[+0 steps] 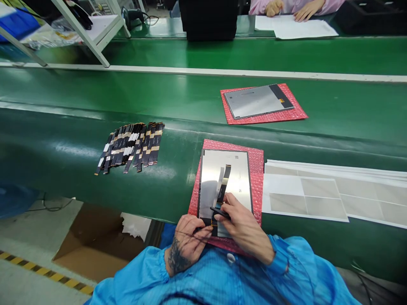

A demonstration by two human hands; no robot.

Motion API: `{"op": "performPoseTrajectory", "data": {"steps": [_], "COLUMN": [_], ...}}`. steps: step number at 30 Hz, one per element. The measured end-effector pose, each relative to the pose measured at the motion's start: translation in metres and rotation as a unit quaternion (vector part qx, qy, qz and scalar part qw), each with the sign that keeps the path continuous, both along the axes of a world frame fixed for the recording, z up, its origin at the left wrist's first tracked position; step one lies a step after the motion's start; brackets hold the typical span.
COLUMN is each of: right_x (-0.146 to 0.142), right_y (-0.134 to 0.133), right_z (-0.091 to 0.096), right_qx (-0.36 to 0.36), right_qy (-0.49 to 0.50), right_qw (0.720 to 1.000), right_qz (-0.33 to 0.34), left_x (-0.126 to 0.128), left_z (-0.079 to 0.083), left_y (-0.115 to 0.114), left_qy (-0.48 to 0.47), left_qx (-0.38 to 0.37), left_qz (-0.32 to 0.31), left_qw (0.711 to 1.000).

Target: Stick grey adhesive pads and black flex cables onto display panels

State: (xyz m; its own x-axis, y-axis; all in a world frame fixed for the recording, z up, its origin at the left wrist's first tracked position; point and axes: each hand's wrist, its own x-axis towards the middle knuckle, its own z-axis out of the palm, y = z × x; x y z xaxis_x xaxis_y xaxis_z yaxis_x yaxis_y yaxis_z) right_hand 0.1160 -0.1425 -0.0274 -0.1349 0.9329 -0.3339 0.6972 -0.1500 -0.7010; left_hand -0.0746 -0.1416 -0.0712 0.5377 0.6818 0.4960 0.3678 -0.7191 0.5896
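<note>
An LCD panel (241, 173) lies silver back up on a red bubble-wrap bag (257, 169) in front of me. A black flex cable (224, 184) with gold ends stretches along the panel's back. My right hand (241, 222) grips a slim black stick-like tool (220, 212), its tip over the lower part of the cable. At the panel's near edge, the closed fingertips of my left hand (189, 237) touch the cable's gold lower end (213, 224). Something dark shows between those left fingers, too hidden to name.
Many loose flex cables (130, 146) lie left on the green bench (178, 190). Another panel (257, 101) rests on red bubble wrap (299, 111) farther back. White sheets of pale labels (302, 195) lie right. A white rack (103, 40) stands back left; a co-worker's hands (307, 9) rest on papers.
</note>
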Motion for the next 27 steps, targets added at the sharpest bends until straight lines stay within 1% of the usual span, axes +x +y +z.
{"op": "performPoseTrajectory", "data": {"steps": [7, 11, 22, 27], "right_x": [0.0021, 0.0016, -0.0001, 0.0000], "right_y": [-0.0006, -0.0008, -0.0034, -0.0028], "right_z": [-0.0007, -0.0010, -0.0026, -0.0027], "right_qx": [-0.013, -0.023, 0.011, -0.001], "right_qy": [0.031, 0.027, -0.018, -0.017], "right_qw": [0.999, 0.999, 1.000, 1.000], "right_qz": [0.002, -0.001, 0.013, 0.019], "left_x": [-0.0005, -0.0002, -0.0007, -0.0021], "left_z": [-0.0007, 0.0000, -0.0016, -0.0008], "left_y": [-0.0005, -0.0005, -0.0008, 0.0017], "left_qy": [0.001, 0.000, 0.005, 0.025], "left_qx": [0.000, -0.006, -0.001, 0.044], "left_qz": [-0.004, -0.004, -0.002, -0.017], "left_qw": [1.000, 1.000, 1.000, 0.999]}}
